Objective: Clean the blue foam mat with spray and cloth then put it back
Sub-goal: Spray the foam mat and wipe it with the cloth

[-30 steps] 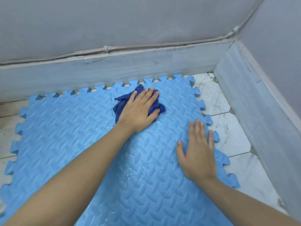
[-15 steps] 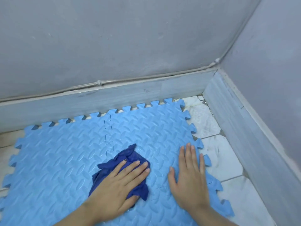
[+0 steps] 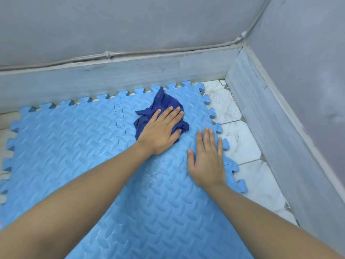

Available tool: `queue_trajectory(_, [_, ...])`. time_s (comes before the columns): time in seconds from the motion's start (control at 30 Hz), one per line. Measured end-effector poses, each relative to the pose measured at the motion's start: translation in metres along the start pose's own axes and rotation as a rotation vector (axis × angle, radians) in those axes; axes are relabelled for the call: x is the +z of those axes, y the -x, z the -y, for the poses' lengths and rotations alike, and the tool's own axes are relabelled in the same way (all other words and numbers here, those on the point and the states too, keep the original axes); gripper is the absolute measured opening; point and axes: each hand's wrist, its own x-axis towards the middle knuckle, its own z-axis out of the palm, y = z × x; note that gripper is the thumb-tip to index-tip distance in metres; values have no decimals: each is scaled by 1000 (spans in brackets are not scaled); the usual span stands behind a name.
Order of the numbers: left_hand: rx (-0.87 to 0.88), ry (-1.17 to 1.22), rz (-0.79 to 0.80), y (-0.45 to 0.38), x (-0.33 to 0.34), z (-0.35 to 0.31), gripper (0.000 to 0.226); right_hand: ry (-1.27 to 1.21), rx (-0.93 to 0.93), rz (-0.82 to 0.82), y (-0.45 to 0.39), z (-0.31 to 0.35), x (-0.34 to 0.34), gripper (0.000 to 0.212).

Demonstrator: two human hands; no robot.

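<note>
Blue foam mat (image 3: 65,146) flat on floor by wall corner; light, flexible, wet-slick, best lifted by toothed edge. Left hand (image 3: 160,131) flat, pressing cloth (image 3: 160,101); right hand (image 3: 207,157) spread on mat.

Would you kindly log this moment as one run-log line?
step: wiping | left hand: flat on dark blue cloth | right hand: flat on blue foam mat | spray: not in view
</note>
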Motion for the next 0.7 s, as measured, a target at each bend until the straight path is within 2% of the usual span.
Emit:
queue_trajectory(0.2, [166, -64, 152, 217, 10, -14, 65, -31, 12, -7, 4, -2, 1, 66])
queue_trajectory(0.3, [150, -122, 162, 299, 7, 32, 67, -51, 13, -21, 3, -2, 1, 64])
queue_trajectory(0.33, [51, -133, 143, 317, 4, 52, 65, -41, 16, -19, 3, -3, 2, 64])
queue_trajectory(0.43, [-464, 28, 38, 344, -9, 86, 67, 23, 79, -6, 7, 1, 3, 58])
queue_trajectory(0.5, [-615, 43, -48, 346, -4, 74, 67, 35, 200, 37, 16, 11, -2, 56])
queue_trajectory(0.53, [-603, 30, -55, 346, -2, 61, 66, 24, 261, 64, 22, 18, -3, 56])
queue_trajectory(0.6, [-444, 1, -26, 352, 4, 31, 62, -17, 304, 107, 42, 38, -4, 58])
queue_trajectory(0.7, [-44, -60, 31, 373, 23, -28, 60, -29, 111, 178, 86, 72, 1, 61])
